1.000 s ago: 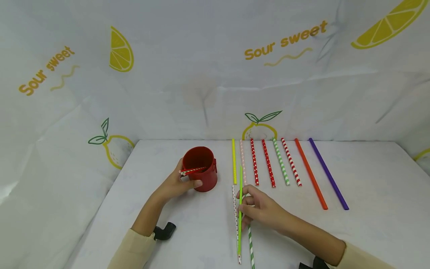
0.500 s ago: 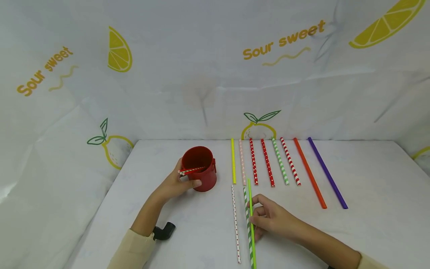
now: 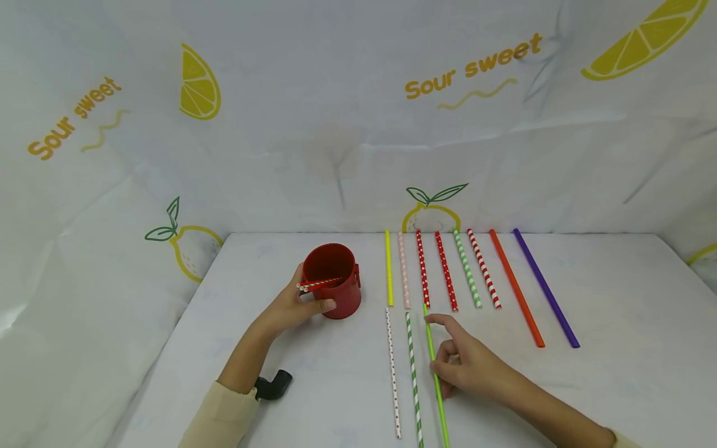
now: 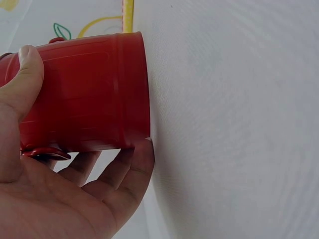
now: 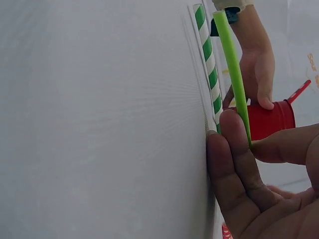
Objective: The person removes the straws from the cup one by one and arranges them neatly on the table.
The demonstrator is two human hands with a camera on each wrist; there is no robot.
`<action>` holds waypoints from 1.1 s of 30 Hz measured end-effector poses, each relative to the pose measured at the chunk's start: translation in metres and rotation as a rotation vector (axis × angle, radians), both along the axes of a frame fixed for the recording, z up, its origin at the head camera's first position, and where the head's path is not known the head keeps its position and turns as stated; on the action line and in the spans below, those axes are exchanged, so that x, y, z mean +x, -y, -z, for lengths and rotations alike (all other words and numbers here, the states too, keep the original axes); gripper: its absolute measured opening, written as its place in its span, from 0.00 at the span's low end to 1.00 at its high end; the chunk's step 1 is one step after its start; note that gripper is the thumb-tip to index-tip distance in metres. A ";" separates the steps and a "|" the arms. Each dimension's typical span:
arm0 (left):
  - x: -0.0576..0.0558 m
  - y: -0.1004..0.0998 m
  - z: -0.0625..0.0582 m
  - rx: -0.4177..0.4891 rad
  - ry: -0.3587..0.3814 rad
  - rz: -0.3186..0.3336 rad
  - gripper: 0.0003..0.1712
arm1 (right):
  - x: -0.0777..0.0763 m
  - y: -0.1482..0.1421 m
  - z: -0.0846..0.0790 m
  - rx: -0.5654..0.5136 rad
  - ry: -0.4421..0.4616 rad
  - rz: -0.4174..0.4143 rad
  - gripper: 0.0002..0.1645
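Note:
My left hand (image 3: 292,306) grips a small red metal bucket (image 3: 346,300) from its left side, thumb across the front. In the left wrist view, the bucket's base (image 4: 137,84) is close to the white tabletop. Thin striped straws (image 3: 318,284) lean out over the bucket's rim. With thumb and fingers, my right hand (image 3: 470,366) pinches a lime green straw (image 3: 440,404) low over the table, its index finger extended along it. To the left of this straw lie a green-and-white striped straw (image 3: 413,367) and a white straw with red dots (image 3: 393,373).
A back row of straws holds a yellow straw (image 3: 389,267), a pale pink straw (image 3: 404,270), several red or green patterned ones, an orange straw (image 3: 515,286) and a purple straw (image 3: 546,286). Behind them rises a white lemon-print cloth (image 3: 358,124).
My right hand has carried the lime green straw rightward, from over the dotted straw past the striped one to its right. The left hand and bucket have stayed in place.

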State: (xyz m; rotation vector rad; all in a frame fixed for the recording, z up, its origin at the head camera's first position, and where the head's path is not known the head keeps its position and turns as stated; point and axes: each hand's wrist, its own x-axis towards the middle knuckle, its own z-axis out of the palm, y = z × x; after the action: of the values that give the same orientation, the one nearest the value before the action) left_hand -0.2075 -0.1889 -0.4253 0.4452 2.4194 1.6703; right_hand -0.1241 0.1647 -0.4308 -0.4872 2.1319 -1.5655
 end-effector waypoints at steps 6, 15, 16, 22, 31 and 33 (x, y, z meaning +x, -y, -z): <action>0.000 0.001 0.001 0.006 0.002 0.000 0.51 | 0.000 -0.002 -0.001 0.093 -0.130 -0.059 0.07; 0.000 0.000 0.000 0.015 -0.003 0.005 0.50 | -0.010 0.000 0.000 0.261 -0.206 -0.132 0.07; 0.000 0.000 0.000 0.014 -0.002 0.004 0.50 | -0.011 0.000 0.001 0.267 -0.211 -0.141 0.07; 0.000 -0.001 -0.002 0.009 -0.006 0.007 0.50 | -0.015 -0.002 0.002 0.273 -0.210 -0.174 0.09; 0.001 -0.001 -0.002 0.008 0.008 -0.001 0.50 | -0.017 -0.003 0.001 0.293 -0.236 -0.195 0.11; 0.001 -0.001 -0.002 0.009 0.007 0.000 0.50 | -0.016 -0.003 0.001 0.291 -0.235 -0.197 0.11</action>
State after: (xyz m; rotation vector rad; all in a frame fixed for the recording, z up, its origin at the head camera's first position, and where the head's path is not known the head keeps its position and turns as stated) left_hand -0.2068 -0.1879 -0.4237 0.4392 2.4077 1.6812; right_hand -0.1402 0.1674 -0.4313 -0.7839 2.3525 -1.1138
